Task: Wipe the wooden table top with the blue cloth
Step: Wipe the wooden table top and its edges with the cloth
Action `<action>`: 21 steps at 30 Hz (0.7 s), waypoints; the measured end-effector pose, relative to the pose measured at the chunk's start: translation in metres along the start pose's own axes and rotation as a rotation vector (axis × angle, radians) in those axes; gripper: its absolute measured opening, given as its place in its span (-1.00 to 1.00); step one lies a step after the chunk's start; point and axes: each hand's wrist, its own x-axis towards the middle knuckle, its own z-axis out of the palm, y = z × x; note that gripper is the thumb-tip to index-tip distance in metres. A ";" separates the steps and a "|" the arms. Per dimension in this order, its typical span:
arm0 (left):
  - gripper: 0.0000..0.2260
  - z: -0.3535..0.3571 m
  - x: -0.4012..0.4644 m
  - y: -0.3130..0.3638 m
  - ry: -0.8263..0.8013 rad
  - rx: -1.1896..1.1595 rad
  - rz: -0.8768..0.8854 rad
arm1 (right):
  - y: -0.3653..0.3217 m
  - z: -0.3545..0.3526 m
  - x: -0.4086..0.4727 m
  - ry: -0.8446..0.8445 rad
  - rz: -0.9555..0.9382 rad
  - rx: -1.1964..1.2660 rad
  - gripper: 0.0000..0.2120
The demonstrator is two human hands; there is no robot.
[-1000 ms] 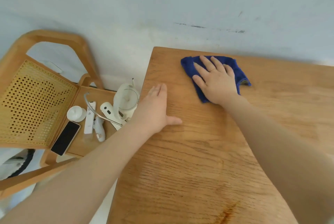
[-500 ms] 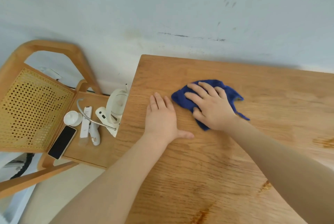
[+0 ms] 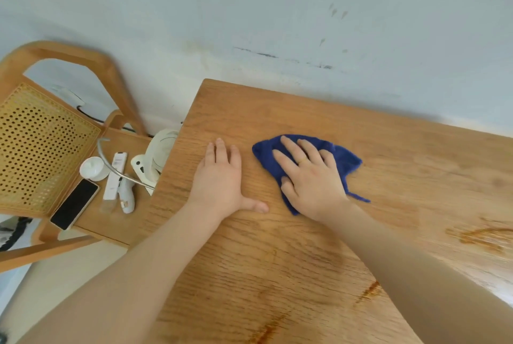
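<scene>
Here the wall [image 3: 277, 10] fills the top, pale and with a few dark scuff marks. Below it the table [image 3: 305, 274] takes most of the lower right, its wood grain plain to see, with some darker orange streaks at the right side and near the bottom edge. At the left stands a chair [image 3: 41, 135] with a perforated cane back, and on its seat lie several small things. The right hand [image 3: 311, 179] lies flat on the cloth [image 3: 344, 160], fingers spread and pressing down on it, not closed around it. The left hand [image 3: 222, 177] lies flat on the bare wood just beside the cloth, fingers straight and together, thumb out to the side, holding nothing. The cloth is crumpled, on the table a little in from its far left corner, with one thin tip reaching out to the right of the wrist. On the seat, a phone [image 3: 75, 203] lies screen up, near a round white jar [image 3: 93, 167].
</scene>
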 end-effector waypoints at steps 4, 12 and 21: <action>0.23 -0.002 0.002 0.003 -0.018 -0.010 -0.002 | 0.013 -0.002 0.018 -0.032 0.006 0.009 -0.45; 0.23 0.004 0.002 0.002 -0.036 -0.070 -0.006 | 0.048 -0.005 0.076 -0.005 0.339 0.037 -0.54; 0.23 0.002 0.002 0.002 -0.024 -0.077 -0.006 | -0.001 0.001 -0.026 -0.068 0.134 0.021 -0.39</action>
